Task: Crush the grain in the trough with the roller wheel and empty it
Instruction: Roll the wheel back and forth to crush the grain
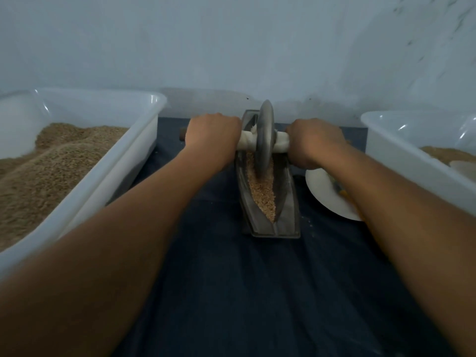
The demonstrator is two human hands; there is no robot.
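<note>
Two hands, our left hand (pixel 212 135) and right hand (pixel 313 141), curl around the roller wheel's (pixel 265 140) padded axle. The wheel, probably heavy metal, stands in the trough (pixel 288 215) on loose grain (pixel 262 194).

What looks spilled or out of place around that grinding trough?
A few pale specks lie on the dark cloth just right of the trough, near its close end; they look like stray grain. Otherwise nothing stands out: the grain sits inside the trough, and the roller wheel stands upright in it.
</note>
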